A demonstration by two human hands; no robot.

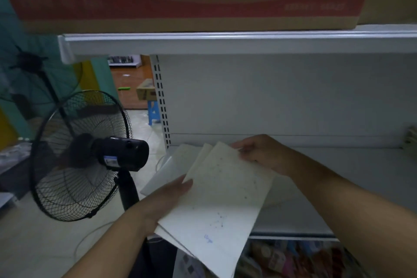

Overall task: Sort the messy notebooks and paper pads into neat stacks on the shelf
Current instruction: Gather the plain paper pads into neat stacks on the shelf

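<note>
Paper pads (220, 201) long axis points away, slightly right. Left hand (168, 198) grips side edge, right hand (259, 153) pinches far corner

L hand (168, 196), R hand (259, 153), bare forearms (334, 196)

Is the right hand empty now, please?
No, the right hand grips the pads at the far edge, and the left hand holds their side.

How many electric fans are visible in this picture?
2. One black fan stands near, left of the shelf. The second fan, dim and blurred, stands behind it at the far left. Others may be hidden.
</note>
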